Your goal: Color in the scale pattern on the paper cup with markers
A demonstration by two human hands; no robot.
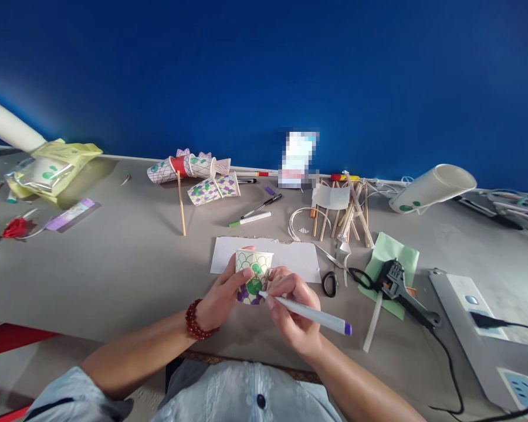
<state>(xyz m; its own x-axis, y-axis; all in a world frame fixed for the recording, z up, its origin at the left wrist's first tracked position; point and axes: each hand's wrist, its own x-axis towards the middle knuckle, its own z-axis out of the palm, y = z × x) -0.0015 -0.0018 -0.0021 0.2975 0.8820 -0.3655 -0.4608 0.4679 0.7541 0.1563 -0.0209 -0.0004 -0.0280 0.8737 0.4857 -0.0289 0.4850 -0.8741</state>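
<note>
1. Patterned paper cup: above the bench, in front of the white card, with the left hand nearer; its fingers wrap the cup, thumb across the front.
2. Right hand: fingers pinch a white marker, purple end pointing rightward.
3. The cup is left of the right fingers, its long axis running from near base to farther rim; the marker slants across that axis, tip at the cup's lower right, contact uncertain.

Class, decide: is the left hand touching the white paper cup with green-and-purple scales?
Touching. The head view shows the left hand around the scale-patterned white paper cup, its thumb lying across the cup's front.
</note>
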